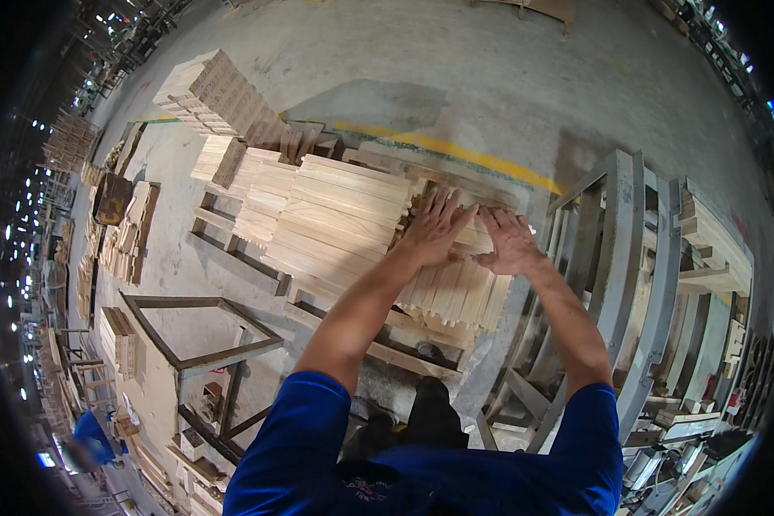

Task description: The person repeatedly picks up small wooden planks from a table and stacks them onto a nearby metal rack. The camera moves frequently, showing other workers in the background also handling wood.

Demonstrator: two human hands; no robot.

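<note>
On my remote view, I see short slats [460, 297] toward the right corner of the brown pallet [413, 358] in pale straw, their parallel edges making light and darker stripes. Toward its left corner I note longer slats [344, 209] in cream with fine tan grain. Tall stack [236, 99]: pale cream, with a brown-flecked face. Floor [525, 77]: mottled grey, crossed by a yellow stripe [469, 155] edged in green. Sleeves [305, 413]: royal blue. Metal frame [623, 249]: grey.

One left hand [437, 230], one right hand [512, 245] and two bare forearms [361, 314] show. One blue-shirted co-worker [93, 437] appears. Wooden strips [457, 294] are too many to count.
</note>
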